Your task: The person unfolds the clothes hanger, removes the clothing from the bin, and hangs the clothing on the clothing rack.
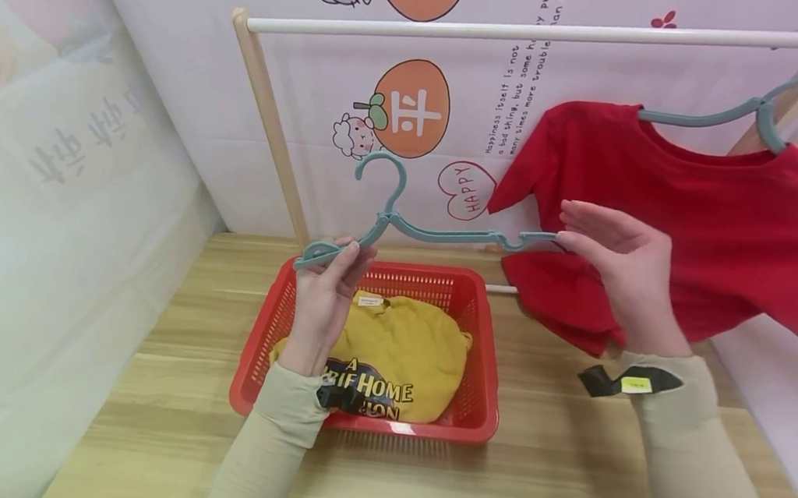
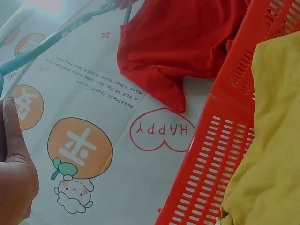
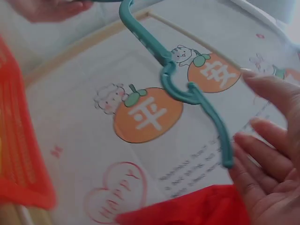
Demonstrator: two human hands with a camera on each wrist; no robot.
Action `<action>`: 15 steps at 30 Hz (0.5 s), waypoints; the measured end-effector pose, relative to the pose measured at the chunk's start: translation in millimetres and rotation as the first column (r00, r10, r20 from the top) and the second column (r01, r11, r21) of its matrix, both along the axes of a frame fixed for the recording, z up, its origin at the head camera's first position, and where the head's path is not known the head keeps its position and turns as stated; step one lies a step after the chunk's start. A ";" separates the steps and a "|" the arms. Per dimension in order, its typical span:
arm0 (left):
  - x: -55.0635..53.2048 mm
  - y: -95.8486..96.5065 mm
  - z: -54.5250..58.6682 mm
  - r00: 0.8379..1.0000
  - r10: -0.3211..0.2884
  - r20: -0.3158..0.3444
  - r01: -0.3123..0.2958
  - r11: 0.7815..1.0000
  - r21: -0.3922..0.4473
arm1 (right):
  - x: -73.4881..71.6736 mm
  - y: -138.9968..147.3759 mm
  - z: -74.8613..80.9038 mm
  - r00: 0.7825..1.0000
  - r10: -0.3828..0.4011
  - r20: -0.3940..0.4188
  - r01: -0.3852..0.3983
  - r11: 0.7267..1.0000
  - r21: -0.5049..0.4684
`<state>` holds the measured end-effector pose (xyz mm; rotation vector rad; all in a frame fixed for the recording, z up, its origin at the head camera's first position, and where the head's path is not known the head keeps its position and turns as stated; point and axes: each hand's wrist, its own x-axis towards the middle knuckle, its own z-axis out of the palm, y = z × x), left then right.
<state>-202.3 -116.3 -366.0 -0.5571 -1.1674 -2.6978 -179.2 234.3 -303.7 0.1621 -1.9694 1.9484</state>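
Observation:
My left hand (image 1: 322, 302) pinches one arm of a teal folding clothes hanger (image 1: 442, 236) above a red basket. That arm is bent down at the hook's joint, and the hook points up. The hanger's other arm stretches out to the right and looks straight. At its tip is my right hand (image 1: 632, 271), fingers extended and thumb apart. In the right wrist view the tip of the hanger (image 3: 213, 122) lies right at the fingers of the right hand (image 3: 272, 168), which are not curled around it.
In the red basket (image 1: 490, 397) lies a crumpled yellow garment (image 1: 426, 345) with printed letters. A red shirt (image 1: 717, 227) hangs on another teal hanger (image 1: 705, 119) at the right of the rack's white rail (image 1: 528, 32). A wooden post (image 1: 271, 126) stands at the rack's left.

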 end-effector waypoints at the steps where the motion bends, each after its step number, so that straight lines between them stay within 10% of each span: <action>1: 0.0 0.0 0.0 1.000 -0.004 -0.001 0.004 1.000 0.004 | 1.2 1.6 6.8 0.999 -0.013 0.034 0.009 0.994 0.111; 6: -0.5 0.4 0.4 1.000 -0.007 -0.012 0.007 1.000 -0.008 | 3.4 0.9 35.1 0.991 -0.022 0.134 -0.044 0.882 0.469; 15: 1.3 0.6 1.5 1.000 -0.012 -0.010 0.012 1.000 -0.024 | -3.2 -18.0 47.2 0.973 0.059 0.224 -0.185 0.778 0.601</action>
